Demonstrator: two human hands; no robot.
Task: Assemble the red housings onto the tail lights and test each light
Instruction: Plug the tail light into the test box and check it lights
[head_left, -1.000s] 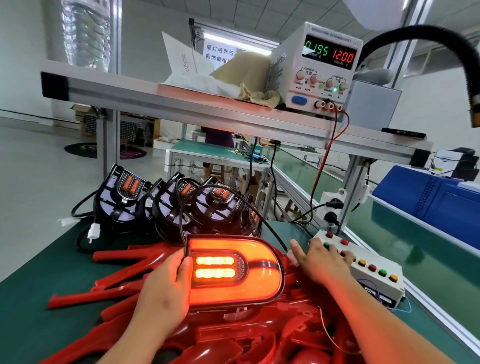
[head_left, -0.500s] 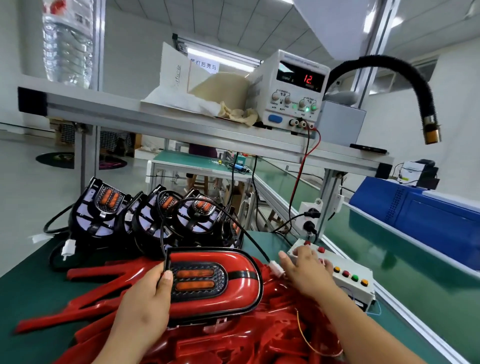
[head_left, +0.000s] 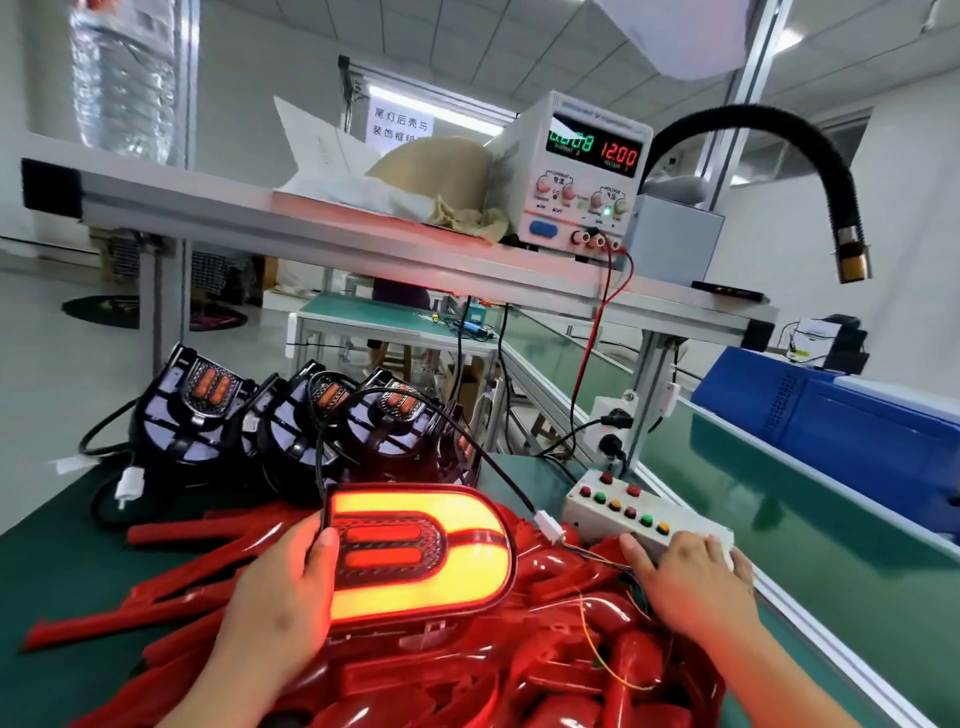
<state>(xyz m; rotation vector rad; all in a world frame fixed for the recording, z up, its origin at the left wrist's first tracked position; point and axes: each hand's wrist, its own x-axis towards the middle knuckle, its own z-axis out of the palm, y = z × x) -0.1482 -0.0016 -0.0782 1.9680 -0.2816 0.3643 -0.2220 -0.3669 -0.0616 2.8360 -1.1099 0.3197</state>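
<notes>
- The green worktop (head_left: 78, 545) lies under the tail light (head_left: 421, 551), which is held up in the middle, close to the person.
- A long grey shelf (head_left: 311, 228) runs high above the tail light.
- A big pile of red housings (head_left: 519, 675) lies right under the tail light and spreads out on both sides of it.
- A row of black lights (head_left: 197, 415) stands just behind the tail light, leaning on each other.
- The power supply (head_left: 571, 176) sits on the shelf, up and to the right of the tail light. Its red numbers say 12.00, the same as a second ago.
- The tail light's outer ring now glows bright yellow, and the two bars in its middle are dull red. Half a second ago it was all dark. A second ago the bars were the bright part.
- The button box (head_left: 639, 514) sits just right of the tail light.
- The left hand (head_left: 280, 597) grips the left end of the tail light, with the thumb on the front.
- The right hand (head_left: 691, 582) lies with loose fingers on the near end of the button box and holds nothing. A second ago it was at the far end.
- A small white plug (head_left: 549, 525) on a black wire sits by the tail light's top right edge.
</notes>
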